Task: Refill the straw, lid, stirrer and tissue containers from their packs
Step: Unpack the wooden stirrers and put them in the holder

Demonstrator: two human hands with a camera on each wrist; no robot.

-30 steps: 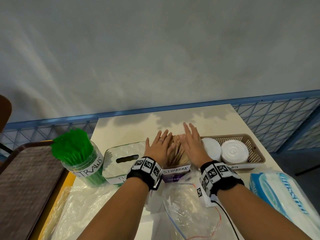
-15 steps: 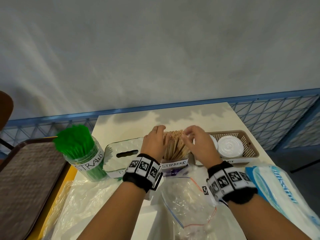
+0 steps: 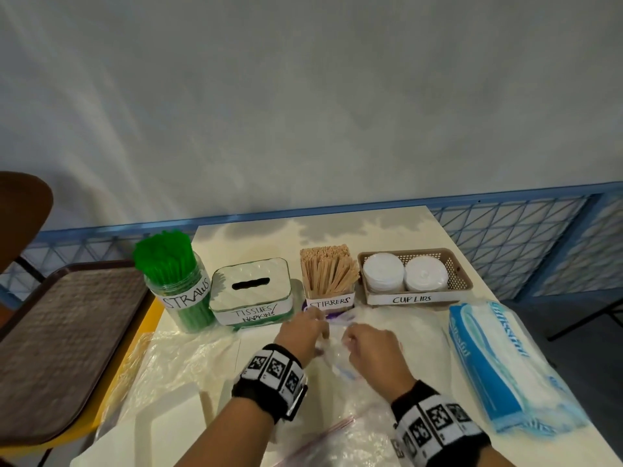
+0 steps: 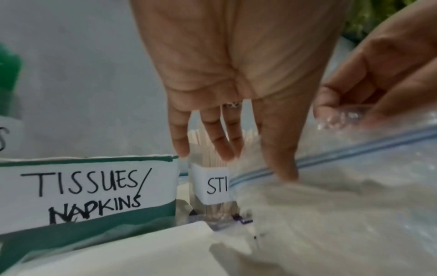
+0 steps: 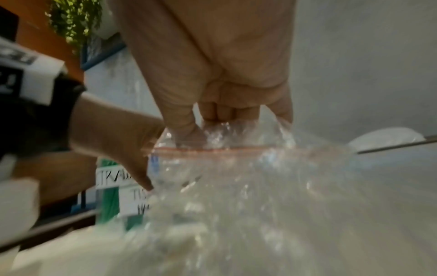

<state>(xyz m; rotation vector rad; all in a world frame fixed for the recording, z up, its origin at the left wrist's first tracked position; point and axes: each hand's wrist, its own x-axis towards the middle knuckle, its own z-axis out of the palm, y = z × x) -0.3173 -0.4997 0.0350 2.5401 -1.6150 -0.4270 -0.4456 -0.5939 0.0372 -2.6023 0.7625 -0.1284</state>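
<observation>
The stirrers container [image 3: 328,279] stands full of wooden sticks between the tissues/napkins box [image 3: 251,291] and the cup lids basket [image 3: 453,267]. The straws jar [image 3: 175,284] holds green straws at the left. In front of the stirrers lies an empty clear zip bag [image 3: 337,364]. My right hand [image 3: 367,345] pinches the bag's rim [image 5: 236,147] by the red seal. My left hand [image 3: 301,332] hangs with straight fingers [image 4: 182,147], its thumb touching the bag's [image 4: 343,186] blue seal. A blue tissue pack [image 3: 499,365] lies at the right.
A second crumpled clear bag [image 3: 168,365] lies on the table's left half. A brown tray [image 3: 57,348] sits beside the table on the left, with a chair back [image 3: 20,210] behind it. A blue railing [image 3: 522,237] runs behind the table.
Both hands have left the top of the stirrers and come down toward me to the zip bag. My right hand has taken hold of the bag's rim.
</observation>
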